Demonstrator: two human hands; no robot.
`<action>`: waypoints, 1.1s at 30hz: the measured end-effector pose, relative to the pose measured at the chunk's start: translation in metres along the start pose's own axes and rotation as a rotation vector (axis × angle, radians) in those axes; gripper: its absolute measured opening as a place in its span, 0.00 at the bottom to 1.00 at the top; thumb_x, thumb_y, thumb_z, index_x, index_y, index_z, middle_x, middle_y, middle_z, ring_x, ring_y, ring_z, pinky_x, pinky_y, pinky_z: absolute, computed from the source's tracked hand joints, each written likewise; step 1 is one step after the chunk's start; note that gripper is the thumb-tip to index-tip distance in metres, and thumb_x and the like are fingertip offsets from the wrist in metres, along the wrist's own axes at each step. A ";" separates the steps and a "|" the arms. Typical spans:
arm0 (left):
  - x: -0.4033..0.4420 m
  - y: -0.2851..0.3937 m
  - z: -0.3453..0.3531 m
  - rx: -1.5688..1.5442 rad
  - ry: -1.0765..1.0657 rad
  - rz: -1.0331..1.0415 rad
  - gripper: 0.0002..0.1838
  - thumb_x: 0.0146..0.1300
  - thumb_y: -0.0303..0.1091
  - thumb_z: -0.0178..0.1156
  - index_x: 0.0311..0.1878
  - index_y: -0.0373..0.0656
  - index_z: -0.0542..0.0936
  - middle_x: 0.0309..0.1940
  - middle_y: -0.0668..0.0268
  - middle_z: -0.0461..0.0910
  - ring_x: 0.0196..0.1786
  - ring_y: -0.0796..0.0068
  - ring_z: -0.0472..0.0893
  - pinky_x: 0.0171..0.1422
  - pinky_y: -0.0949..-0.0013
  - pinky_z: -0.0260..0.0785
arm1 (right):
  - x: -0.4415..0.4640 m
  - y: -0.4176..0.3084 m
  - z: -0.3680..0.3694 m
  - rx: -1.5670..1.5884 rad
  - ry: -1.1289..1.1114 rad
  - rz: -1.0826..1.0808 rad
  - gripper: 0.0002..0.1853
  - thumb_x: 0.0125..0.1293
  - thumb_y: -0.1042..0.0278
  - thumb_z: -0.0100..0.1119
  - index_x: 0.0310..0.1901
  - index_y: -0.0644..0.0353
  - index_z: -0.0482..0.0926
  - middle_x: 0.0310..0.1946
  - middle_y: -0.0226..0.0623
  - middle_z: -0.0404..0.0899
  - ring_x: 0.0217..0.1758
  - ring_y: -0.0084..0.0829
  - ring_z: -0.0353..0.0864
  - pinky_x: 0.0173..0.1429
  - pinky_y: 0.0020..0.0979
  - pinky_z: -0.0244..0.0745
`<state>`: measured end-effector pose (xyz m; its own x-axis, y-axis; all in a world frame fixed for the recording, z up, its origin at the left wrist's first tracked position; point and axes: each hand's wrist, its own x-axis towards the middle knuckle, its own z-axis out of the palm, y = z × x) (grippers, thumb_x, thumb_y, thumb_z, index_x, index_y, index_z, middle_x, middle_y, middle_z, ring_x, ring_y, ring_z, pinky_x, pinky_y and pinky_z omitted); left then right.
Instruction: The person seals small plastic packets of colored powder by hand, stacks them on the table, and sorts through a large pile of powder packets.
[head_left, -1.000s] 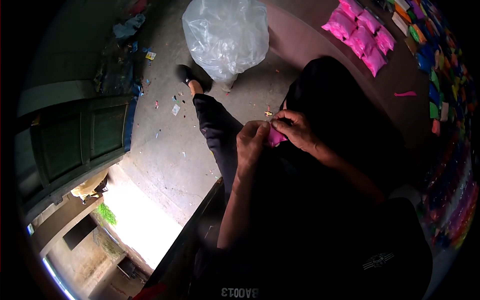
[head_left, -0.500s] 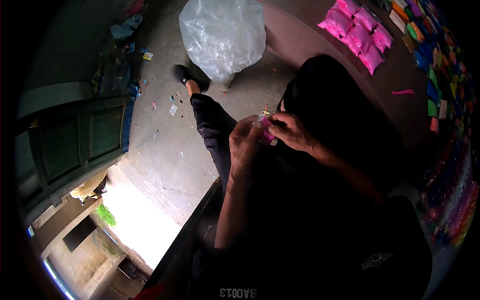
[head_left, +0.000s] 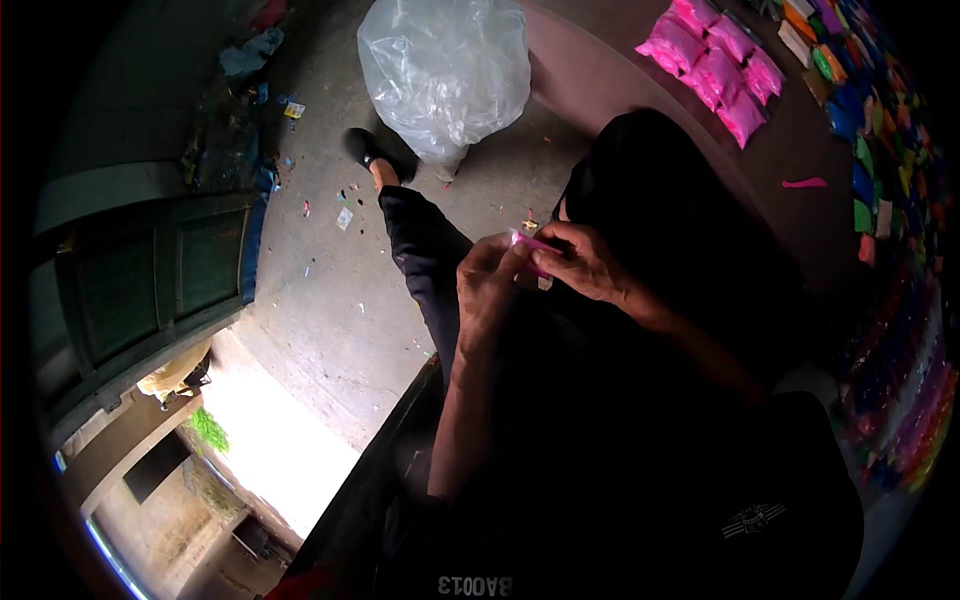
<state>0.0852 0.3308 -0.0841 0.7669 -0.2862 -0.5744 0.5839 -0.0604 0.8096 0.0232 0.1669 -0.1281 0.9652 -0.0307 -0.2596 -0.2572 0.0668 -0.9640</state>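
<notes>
A small pink packet (head_left: 536,244) with a whitish, clear end is held above my lap, between the fingers of both hands. My left hand (head_left: 484,282) pinches its left side, thumb on top. From the right, my right hand (head_left: 588,266) grips the other side with thumb and fingers closed. Part of the packet is hidden behind the fingers. Its exact kind is too small to make out.
A big clear plastic bag (head_left: 445,75) stands on the littered concrete floor (head_left: 330,290). Pink packets (head_left: 715,75), a pink strip-like piece (head_left: 804,183) and many colourful packets (head_left: 870,150) lie at the right. A green door (head_left: 160,275) is at the left.
The pink packet has turned between my fingers, now showing a narrower pink band and more of its whitish end. Both hands stay in nearly the same place.
</notes>
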 end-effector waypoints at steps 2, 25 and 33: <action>-0.002 0.005 -0.003 0.038 -0.049 -0.003 0.10 0.70 0.32 0.69 0.46 0.35 0.85 0.36 0.68 0.87 0.38 0.81 0.81 0.49 0.77 0.73 | -0.001 -0.005 -0.001 0.045 -0.003 -0.001 0.12 0.71 0.64 0.64 0.44 0.67 0.81 0.27 0.32 0.83 0.28 0.19 0.79 0.34 0.26 0.75; -0.003 -0.002 -0.005 0.031 -0.105 0.065 0.11 0.72 0.38 0.69 0.41 0.39 0.84 0.31 0.71 0.83 0.34 0.84 0.77 0.42 0.79 0.68 | -0.005 -0.006 -0.005 0.046 0.014 -0.038 0.16 0.72 0.60 0.65 0.48 0.67 0.83 0.32 0.34 0.84 0.34 0.22 0.81 0.40 0.26 0.76; -0.010 0.014 0.003 0.091 -0.046 -0.003 0.13 0.71 0.38 0.68 0.42 0.35 0.84 0.30 0.68 0.82 0.31 0.83 0.77 0.36 0.76 0.69 | -0.002 0.011 -0.007 0.093 0.018 0.018 0.16 0.71 0.60 0.66 0.48 0.67 0.83 0.31 0.31 0.83 0.33 0.19 0.78 0.39 0.25 0.74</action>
<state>0.0850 0.3303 -0.0666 0.7510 -0.3292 -0.5723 0.5579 -0.1472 0.8168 0.0181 0.1607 -0.1384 0.9592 -0.0467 -0.2787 -0.2683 0.1595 -0.9500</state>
